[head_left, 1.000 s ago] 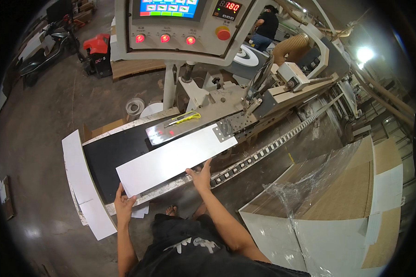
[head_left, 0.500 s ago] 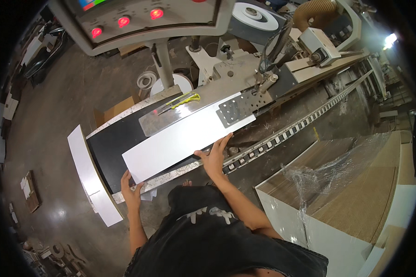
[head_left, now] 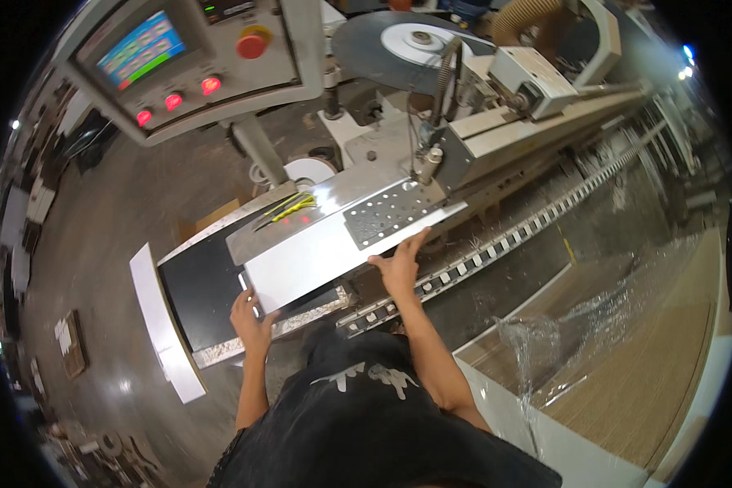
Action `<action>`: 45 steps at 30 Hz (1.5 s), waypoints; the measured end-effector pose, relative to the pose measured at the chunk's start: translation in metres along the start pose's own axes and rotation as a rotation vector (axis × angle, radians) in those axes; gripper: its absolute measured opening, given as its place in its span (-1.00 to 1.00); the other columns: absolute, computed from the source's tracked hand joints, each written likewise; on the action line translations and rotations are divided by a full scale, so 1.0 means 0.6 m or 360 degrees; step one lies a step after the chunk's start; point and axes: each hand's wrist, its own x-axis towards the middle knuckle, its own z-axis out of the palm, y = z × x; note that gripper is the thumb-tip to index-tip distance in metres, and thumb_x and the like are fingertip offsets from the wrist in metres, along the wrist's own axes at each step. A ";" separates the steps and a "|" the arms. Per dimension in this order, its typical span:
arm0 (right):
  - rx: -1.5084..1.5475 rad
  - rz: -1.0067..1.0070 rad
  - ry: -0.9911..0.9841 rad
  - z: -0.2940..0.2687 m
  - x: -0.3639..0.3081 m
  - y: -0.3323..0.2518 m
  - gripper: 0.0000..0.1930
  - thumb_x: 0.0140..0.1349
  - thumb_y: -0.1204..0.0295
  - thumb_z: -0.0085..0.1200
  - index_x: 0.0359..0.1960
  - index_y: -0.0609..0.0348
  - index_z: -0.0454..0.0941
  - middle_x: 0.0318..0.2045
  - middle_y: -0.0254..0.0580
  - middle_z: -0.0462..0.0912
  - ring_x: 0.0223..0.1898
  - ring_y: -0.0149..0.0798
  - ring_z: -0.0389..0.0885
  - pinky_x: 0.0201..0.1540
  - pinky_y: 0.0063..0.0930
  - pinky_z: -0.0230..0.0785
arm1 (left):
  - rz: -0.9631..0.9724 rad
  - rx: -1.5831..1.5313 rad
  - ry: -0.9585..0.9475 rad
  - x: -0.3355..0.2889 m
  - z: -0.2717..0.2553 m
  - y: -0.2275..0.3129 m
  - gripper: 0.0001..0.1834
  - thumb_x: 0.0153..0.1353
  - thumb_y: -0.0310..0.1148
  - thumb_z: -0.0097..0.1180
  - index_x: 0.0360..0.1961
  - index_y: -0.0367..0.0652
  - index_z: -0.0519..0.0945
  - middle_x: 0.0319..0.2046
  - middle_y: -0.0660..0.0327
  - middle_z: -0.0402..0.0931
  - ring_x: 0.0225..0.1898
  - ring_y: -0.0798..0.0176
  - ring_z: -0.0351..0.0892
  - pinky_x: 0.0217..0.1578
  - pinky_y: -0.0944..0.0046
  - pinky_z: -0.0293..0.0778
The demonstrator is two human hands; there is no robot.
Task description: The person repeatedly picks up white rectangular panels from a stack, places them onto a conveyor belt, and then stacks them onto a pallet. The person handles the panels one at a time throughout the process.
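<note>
A long white board (head_left: 305, 264) lies on the machine's black bed (head_left: 199, 289), its far right part running beneath a dark perforated plate (head_left: 382, 218). At the board's near left corner, my left hand (head_left: 254, 324) is closed, with fingers against the end edge and thumb at the near side. My right hand (head_left: 400, 272) touches the long near edge beside the plate, thumb and fingers spread along it. Yellow-handled snips (head_left: 293, 207) rest on the metal guide plate (head_left: 248, 241) behind the board.
A control panel (head_left: 179, 122) with lit red buttons and a red knob stands at the upper left. The machine's beam (head_left: 537, 134) and a chain track (head_left: 512, 240) run to the far right. Plastic-wrapped boards (head_left: 626, 358) are stacked at right. A curved white-topped end piece (head_left: 163, 329) borders the bed.
The white board has slid rightward, farther under the perforated plate, and both my hands have moved along with it. More of the control panel shows as the view has shifted.
</note>
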 end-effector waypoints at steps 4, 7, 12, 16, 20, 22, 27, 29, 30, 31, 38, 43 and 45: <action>0.0190 0.0057 -0.0068 -0.056 0.037 0.007 0.24 0.13 0.22 0.55 0.58 0.56 -0.16 0.63 0.31 -0.53 0.43 0.25 0.42 0.27 -0.10 0.52 | -0.0092 0.0011 -0.0021 0.011 0.038 0.039 -0.35 -0.14 -0.20 0.60 -0.03 -0.22 0.61 0.29 0.03 0.52 0.35 -0.14 0.41 0.33 -0.17 0.21; 0.1338 0.0819 -0.0453 -0.077 0.035 0.006 0.22 0.33 0.04 0.39 0.64 0.36 -0.33 0.56 0.22 0.10 0.38 0.11 0.44 0.22 -0.09 0.56 | 0.0054 -0.0031 0.0103 0.025 0.066 0.062 -0.33 -0.13 -0.18 0.62 -0.01 -0.24 0.60 0.26 0.01 0.53 0.29 -0.16 0.43 0.30 -0.15 0.21; 0.2206 0.0971 -0.0908 -0.059 -0.144 -0.097 0.14 0.43 -0.36 -0.18 0.64 0.25 -0.43 0.65 0.22 -0.20 0.64 0.18 -0.09 0.59 0.07 0.02 | 0.0027 -0.0241 0.0005 0.040 0.130 0.114 -0.35 0.03 -0.19 0.55 0.05 -0.31 0.54 0.36 -0.10 0.37 0.40 -0.25 0.30 0.39 -0.35 0.07; 0.2502 0.1004 -0.0848 -0.018 -0.200 -0.165 0.26 0.32 -0.50 -0.23 0.62 0.25 -0.54 0.67 0.17 -0.30 0.68 0.10 -0.31 0.66 0.04 -0.29 | 0.0246 -0.0300 -0.0398 0.062 0.093 0.102 -0.27 0.13 -0.07 0.47 0.24 -0.28 0.57 0.43 -0.17 0.26 0.51 -0.26 0.14 0.51 -0.40 -0.10; 0.2768 0.0968 -0.0636 -0.007 -0.165 -0.195 0.34 0.25 -0.55 -0.15 0.62 0.23 -0.58 0.67 0.10 -0.29 0.69 -0.03 -0.38 0.67 0.01 -0.46 | 0.0210 -0.0544 -0.0499 0.050 0.026 0.038 -0.36 0.18 -0.17 0.43 0.25 -0.23 0.59 0.40 -0.18 0.32 0.46 -0.27 0.23 0.46 -0.26 0.11; 0.2759 0.0919 -0.0404 -0.011 -0.140 -0.205 0.35 0.20 -0.57 -0.08 0.64 0.25 -0.36 0.64 0.04 -0.12 0.66 -0.05 -0.21 0.67 -0.01 -0.42 | 0.0146 -0.0653 -0.0419 0.041 -0.009 0.034 -0.47 0.25 -0.32 0.37 0.23 -0.20 0.58 0.37 -0.14 0.40 0.37 -0.25 0.36 0.38 -0.10 0.27; 0.2915 0.0738 -0.0176 0.009 -0.105 -0.098 -0.12 0.30 -0.46 -0.02 0.22 0.16 0.40 0.11 -0.12 0.56 0.16 -0.15 0.49 0.26 -0.15 0.35 | 0.0438 -0.1022 -0.0520 0.051 -0.059 0.149 -0.56 0.33 -0.37 0.23 0.21 -0.27 0.57 0.34 -0.16 0.41 0.35 -0.27 0.37 0.39 -0.10 0.24; 0.2824 0.1008 0.0015 -0.026 -0.122 -0.076 -0.01 0.33 -0.41 0.02 0.50 0.16 0.19 0.42 0.00 0.42 0.46 -0.02 0.35 0.47 -0.10 0.26 | 0.0668 -0.1140 -0.0587 0.057 -0.088 0.205 -0.59 0.37 -0.37 0.20 0.21 -0.27 0.57 0.34 -0.13 0.42 0.36 -0.23 0.37 0.40 -0.09 0.24; 0.2801 0.0840 -0.0060 -0.070 -0.158 -0.078 0.07 0.36 -0.37 0.03 0.62 0.15 -0.05 0.58 0.04 0.20 0.58 0.04 0.16 0.56 -0.05 0.14 | 0.0761 -0.1201 -0.0628 0.051 -0.104 0.242 -0.60 0.38 -0.37 0.19 0.20 -0.28 0.57 0.34 -0.12 0.43 0.37 -0.22 0.37 0.40 -0.09 0.23; 0.2766 0.0692 -0.0125 -0.112 -0.204 -0.060 -0.05 0.45 -0.30 -0.01 0.60 0.14 0.05 0.54 0.02 0.27 0.56 0.00 0.21 0.55 -0.06 0.15 | 0.0840 -0.1277 -0.0655 0.039 -0.123 0.289 -0.61 0.39 -0.37 0.18 0.19 -0.28 0.58 0.31 -0.10 0.45 0.34 -0.19 0.41 0.38 -0.06 0.27; 0.3155 0.0732 0.0307 -0.316 -0.588 0.027 -0.36 0.61 -0.08 -0.18 0.51 0.07 0.33 0.48 0.03 0.40 0.39 0.07 0.48 0.44 0.02 0.31 | 0.1704 -0.1428 -0.0618 -0.082 -0.227 0.617 -0.68 0.31 -0.53 0.23 0.10 -0.20 0.67 0.21 0.03 0.57 0.29 -0.12 0.50 0.30 -0.02 0.38; 0.2779 0.0329 0.0786 -0.333 -0.800 0.150 -0.35 0.55 -0.11 -0.10 0.45 0.06 0.41 0.49 0.04 0.39 0.36 0.24 0.47 0.44 0.13 0.28 | 0.2330 -0.1686 -0.0336 -0.196 -0.314 0.886 -0.59 0.28 -0.55 0.30 0.17 -0.16 0.66 0.24 0.05 0.58 0.34 -0.09 0.49 0.32 -0.02 0.41; 0.2621 0.0362 0.1083 -0.343 -0.863 0.180 -0.34 0.53 -0.14 -0.10 0.44 0.07 0.42 0.45 0.04 0.43 0.33 0.25 0.49 0.42 0.16 0.30 | 0.2416 -0.1719 -0.0246 -0.236 -0.338 0.989 -0.52 0.31 -0.54 0.30 0.26 -0.15 0.62 0.27 0.05 0.57 0.37 -0.06 0.47 0.34 0.00 0.41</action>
